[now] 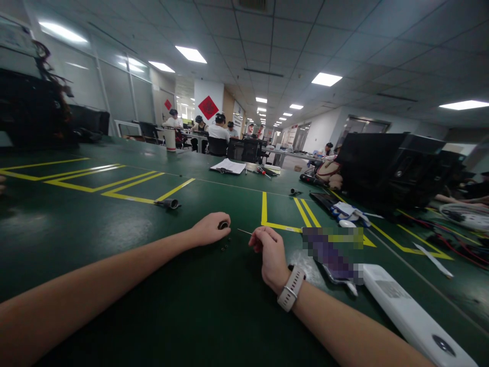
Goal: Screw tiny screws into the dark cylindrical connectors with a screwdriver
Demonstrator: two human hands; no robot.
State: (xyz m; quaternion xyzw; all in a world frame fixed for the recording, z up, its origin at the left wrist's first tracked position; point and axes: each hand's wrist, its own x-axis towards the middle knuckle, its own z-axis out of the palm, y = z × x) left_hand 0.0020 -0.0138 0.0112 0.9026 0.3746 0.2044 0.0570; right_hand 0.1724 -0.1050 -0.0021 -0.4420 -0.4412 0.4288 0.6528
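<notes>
My left hand [209, 229] is closed around a small dark round part [222, 225], whose open end faces right. A thin metal rod [244, 231] sticks out to the left from the pinched fingers of my right hand [268, 250]; its tip is a short way from the round part, not touching it. What kind of tool the rod is, I cannot make out. Several tiny dark rings [225, 246] lie on the green table just below my left hand. Farther off to the left rests a dark cylindrical fitting [168, 204].
Right of my right hand lie a blurred-out phone-like object [330, 255] and a long white device [412, 316]. Another dark fitting [294, 192], an open notebook [228, 166] and a red screwdriver [263, 172] are farther back. A cup [170, 139] stands at the far edge. Black computer cases [393, 168] stand right.
</notes>
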